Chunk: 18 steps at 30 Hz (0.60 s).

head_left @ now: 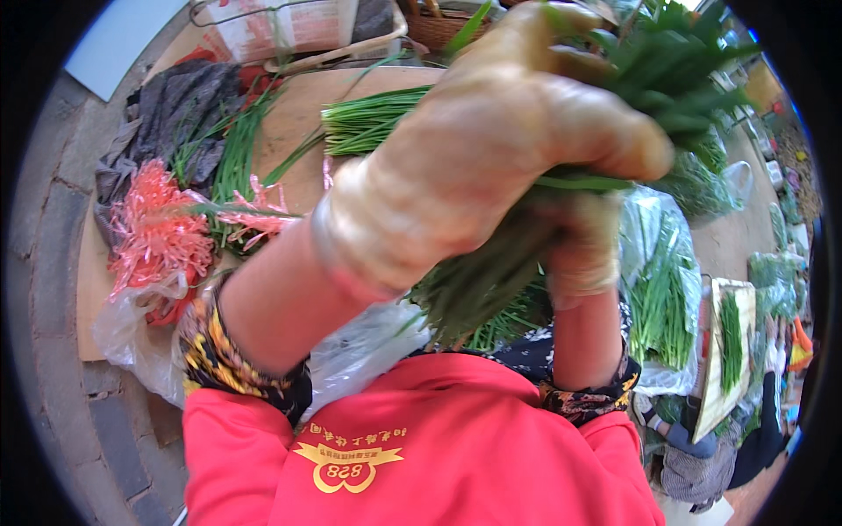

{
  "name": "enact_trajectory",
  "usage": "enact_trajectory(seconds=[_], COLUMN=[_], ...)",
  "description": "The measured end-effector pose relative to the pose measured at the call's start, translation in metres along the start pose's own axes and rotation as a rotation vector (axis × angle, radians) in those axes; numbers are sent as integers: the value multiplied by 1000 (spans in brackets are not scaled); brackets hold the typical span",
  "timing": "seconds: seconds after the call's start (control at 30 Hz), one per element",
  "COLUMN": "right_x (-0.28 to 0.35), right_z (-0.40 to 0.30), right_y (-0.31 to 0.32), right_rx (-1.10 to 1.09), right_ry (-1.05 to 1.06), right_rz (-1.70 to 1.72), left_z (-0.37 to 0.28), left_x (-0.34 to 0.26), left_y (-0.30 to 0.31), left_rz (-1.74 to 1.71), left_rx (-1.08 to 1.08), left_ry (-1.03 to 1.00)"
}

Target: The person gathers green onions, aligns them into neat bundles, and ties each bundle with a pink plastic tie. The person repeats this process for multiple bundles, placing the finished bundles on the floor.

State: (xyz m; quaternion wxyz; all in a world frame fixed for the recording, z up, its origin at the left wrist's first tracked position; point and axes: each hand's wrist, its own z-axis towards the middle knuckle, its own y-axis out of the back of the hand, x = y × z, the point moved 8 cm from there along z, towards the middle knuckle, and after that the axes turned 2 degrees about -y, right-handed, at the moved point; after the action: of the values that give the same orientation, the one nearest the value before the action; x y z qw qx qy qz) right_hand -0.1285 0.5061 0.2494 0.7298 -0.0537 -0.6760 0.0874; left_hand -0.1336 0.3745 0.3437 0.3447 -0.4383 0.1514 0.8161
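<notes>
A bunch of long green leafy stems [487, 276], likely garlic chives, is held up in front of my chest, with its leafy ends [677, 79] toward the upper right. My gloved right hand [585, 243] grips the bunch from below, partly hidden behind it. Across the front reaches my gloved left hand [487, 138], blurred, its thumb and fingers spread at the leaves; whether it grips them cannot be made out. Behind the left hand, a neat bundle of chives [375, 118] lies on the board [296, 105].
Pink plastic ties [161, 230] and loose chives [240, 158] lie at left beside a dark cloth [191, 98]. A white basket [381, 49] stands at the back. Bagged greens [661, 296] sit at right, near a wooden board [740, 348] and another person [697, 467].
</notes>
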Motion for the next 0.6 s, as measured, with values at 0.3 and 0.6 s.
enact_trajectory(seconds=[0.3,0.6], right_x=[20,-23], right_z=[-64,-73], right_y=[204,229], right_rx=[-88,-181], right_ry=[538,486], right_rz=[649,740], left_z=[32,-16], left_x=[-88,13], left_y=[43,52], left_rz=[247,586], left_rx=[-197,46], left_ry=[-340,422])
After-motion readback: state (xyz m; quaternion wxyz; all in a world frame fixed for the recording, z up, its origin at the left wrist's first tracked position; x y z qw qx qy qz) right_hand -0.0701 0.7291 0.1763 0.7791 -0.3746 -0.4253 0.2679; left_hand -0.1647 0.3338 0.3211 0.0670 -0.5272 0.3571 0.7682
